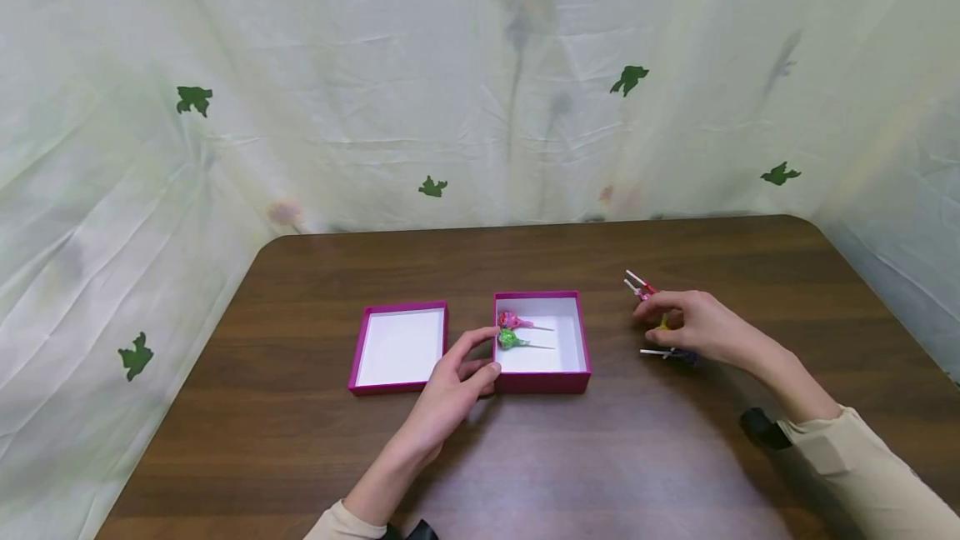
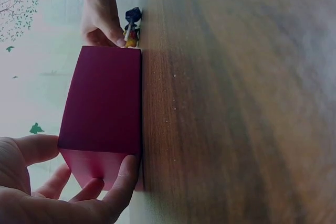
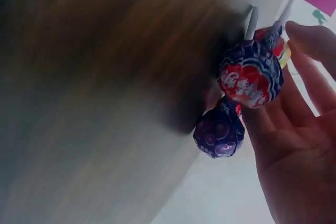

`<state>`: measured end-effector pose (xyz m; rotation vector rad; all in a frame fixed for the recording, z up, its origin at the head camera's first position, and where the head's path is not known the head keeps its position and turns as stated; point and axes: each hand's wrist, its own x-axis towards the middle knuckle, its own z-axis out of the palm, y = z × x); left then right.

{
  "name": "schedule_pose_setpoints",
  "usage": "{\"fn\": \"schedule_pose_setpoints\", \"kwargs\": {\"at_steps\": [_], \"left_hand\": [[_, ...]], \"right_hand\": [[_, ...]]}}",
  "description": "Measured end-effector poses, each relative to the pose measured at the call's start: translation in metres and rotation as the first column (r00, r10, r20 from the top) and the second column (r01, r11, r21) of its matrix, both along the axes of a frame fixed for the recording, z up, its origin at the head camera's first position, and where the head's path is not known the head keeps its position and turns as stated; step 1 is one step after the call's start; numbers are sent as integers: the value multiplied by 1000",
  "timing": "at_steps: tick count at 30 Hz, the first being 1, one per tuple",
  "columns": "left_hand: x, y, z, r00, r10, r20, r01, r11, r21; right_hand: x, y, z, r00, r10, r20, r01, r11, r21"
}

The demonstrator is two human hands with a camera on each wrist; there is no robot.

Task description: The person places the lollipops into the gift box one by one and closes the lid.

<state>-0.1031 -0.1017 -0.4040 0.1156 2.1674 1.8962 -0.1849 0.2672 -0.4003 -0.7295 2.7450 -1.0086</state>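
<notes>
Head view: magenta box stood open on the brown wood-grain table, white interior upward. Inside, toward its left wall, lay a pink lollipop and a green lollipop, green nearer the wearer, both sticks pointing right. Magenta-rimmed lid lay white side up, just left of the box.

Left hand was loosely spread at the box's left end. Left wrist view showed its fingertips touching the box wall, with nothing lifted.

Right hand was down among the lollipops right of the box, its fingers bent and thumb partly apart. Yellow lollipop showed between thumb and fingers; could not tell whether it was gripped. Red lollipop lay just beyond the fingertips. Right wrist view: navy-and-red lollipop and purple lollipop beside the palm, wrappers intact.

Background: pale cloth with green leaf shapes behind the table.
</notes>
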Motion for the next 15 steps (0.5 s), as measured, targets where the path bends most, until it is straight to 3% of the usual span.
{"fn": "schedule_pose_setpoints", "kwargs": {"at_steps": [15], "left_hand": [[2, 1, 3, 1000, -3, -10, 3, 1000, 27]], "right_hand": [[5, 5, 8, 994, 67, 83, -68, 998, 12]]}}
